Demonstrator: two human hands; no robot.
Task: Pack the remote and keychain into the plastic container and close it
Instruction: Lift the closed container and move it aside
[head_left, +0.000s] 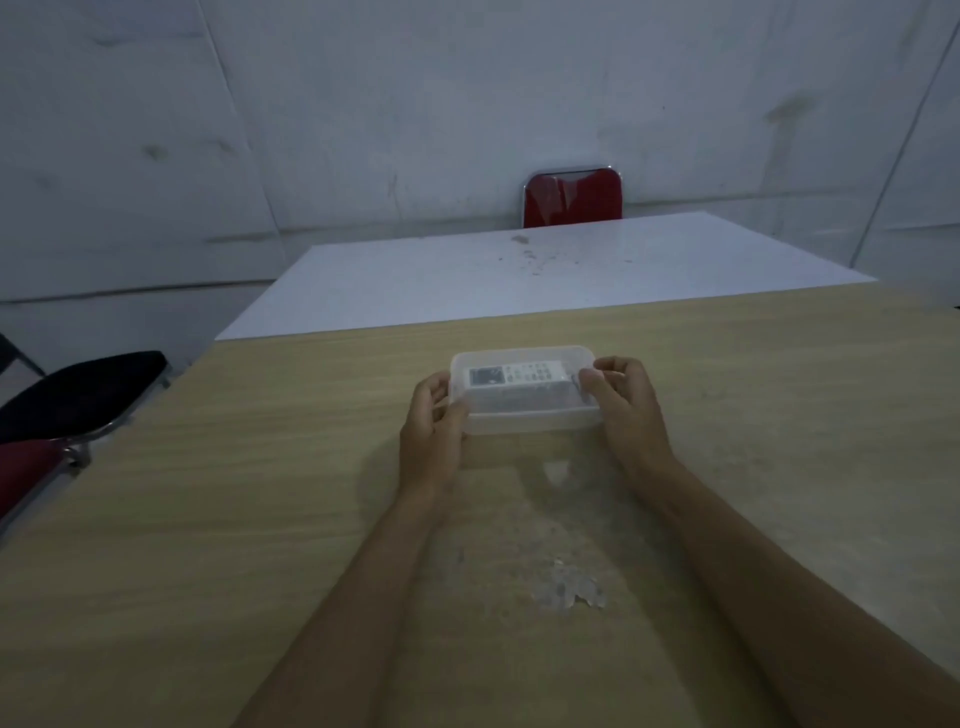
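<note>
A clear plastic container stands on the wooden table in front of me, with a translucent lid lying on top. Through the plastic I see a white remote lying lengthwise inside, screen end to the left. The keychain cannot be made out clearly; a small dark shape shows near the remote's right end. My left hand grips the container's left end, thumb on the lid edge. My right hand grips the right end, thumb pressing on the lid's corner.
The wooden table has a patch of chipped surface close to me. A white table adjoins its far edge, with a red chair behind. A black chair seat and a red one sit at the left.
</note>
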